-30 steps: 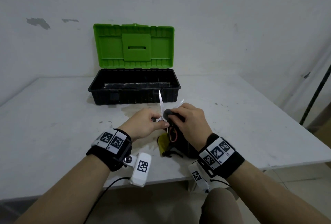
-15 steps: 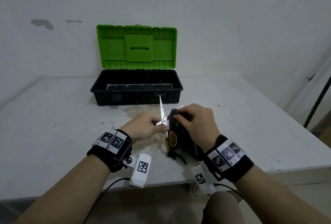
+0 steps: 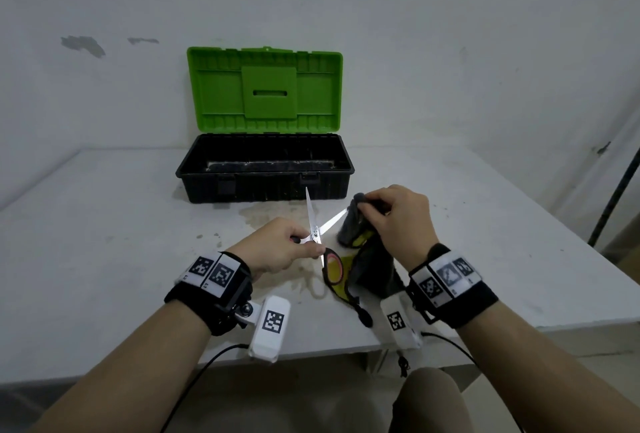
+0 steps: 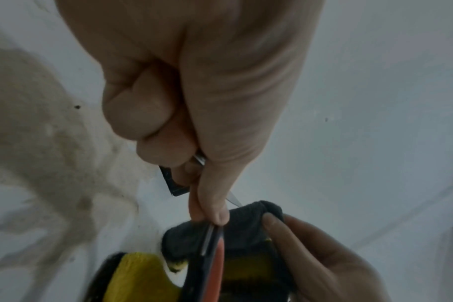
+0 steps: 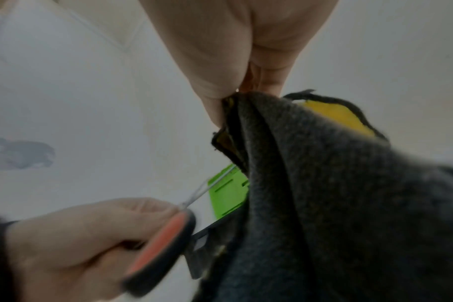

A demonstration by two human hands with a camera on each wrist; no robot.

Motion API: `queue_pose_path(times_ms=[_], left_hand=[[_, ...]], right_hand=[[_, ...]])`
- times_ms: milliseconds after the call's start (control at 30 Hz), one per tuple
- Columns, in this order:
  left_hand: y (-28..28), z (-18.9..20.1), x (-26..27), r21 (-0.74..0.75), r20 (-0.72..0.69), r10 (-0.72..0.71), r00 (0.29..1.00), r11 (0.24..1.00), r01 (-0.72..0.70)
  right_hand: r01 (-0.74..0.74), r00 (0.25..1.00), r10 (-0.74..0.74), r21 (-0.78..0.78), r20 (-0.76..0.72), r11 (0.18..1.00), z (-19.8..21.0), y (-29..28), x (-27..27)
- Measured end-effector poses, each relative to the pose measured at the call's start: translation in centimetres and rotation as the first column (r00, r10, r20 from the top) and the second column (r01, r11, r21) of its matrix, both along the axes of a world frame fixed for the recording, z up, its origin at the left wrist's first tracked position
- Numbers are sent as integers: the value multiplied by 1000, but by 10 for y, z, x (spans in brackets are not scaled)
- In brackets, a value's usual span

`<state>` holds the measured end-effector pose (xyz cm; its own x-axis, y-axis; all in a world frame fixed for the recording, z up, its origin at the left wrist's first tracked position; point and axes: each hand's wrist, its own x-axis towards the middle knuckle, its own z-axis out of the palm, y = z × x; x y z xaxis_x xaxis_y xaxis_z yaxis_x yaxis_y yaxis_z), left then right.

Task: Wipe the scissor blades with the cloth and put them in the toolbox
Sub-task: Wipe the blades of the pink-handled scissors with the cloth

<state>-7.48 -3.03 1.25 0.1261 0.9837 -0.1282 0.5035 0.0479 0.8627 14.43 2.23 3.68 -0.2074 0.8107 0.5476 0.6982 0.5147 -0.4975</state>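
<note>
My left hand (image 3: 294, 249) grips the scissors (image 3: 317, 231) near the pivot, just above the table. Their blades stand spread apart, one pointing toward the toolbox, the other toward the cloth. The black and orange handle loop (image 3: 333, 268) hangs below my fingers. My right hand (image 3: 379, 211) pinches the dark grey and yellow cloth (image 3: 353, 224) around the tip of the right blade. The left wrist view shows the cloth (image 4: 246, 230) bunched behind the scissors (image 4: 210, 241). In the right wrist view the cloth (image 5: 336, 194) fills the right side. The toolbox (image 3: 265, 169) is black, its green lid up, behind the hands.
The toolbox lid (image 3: 265, 89) leans back toward the white wall. A brownish stain (image 3: 270, 218) marks the white table (image 3: 104, 242) under the scissors. At the far right a dark pole (image 3: 616, 197) slants beside the table edge.
The scissor blades have spread apart. My right hand has slid the cloth outward along the right blade to its tip, away from my left hand.
</note>
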Motion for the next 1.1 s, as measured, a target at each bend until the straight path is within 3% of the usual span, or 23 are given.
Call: queue_pose_path(times_ms=[200,367,600,733,900,1100], left_hand=[[2,3,7,33,-25,-22,999,999,22],[3,3,6,101,-78,-39,996,994,47],[0,-3,0,68,-81,-27,996,997,33],[2,-3,1,76,-83,-7,997,997,14],[2,0,6,105,-71,-36,997,994,44],[3,0,3,119,-117,-37,992,992,52]], right_hand=[[-207,978,207,3,0,978,-11,-35,-24],[-162,987,162,-13,-9,987,-14,-27,-24],[61,998,-62,-62,-12,996,2,5,1],[-25,1000,25,47,-2,999,2,-19,-5],[-161,987,161,24,-4,987,-11,-33,-23],[-54,999,54,-15,9,998,-5,-14,-14]])
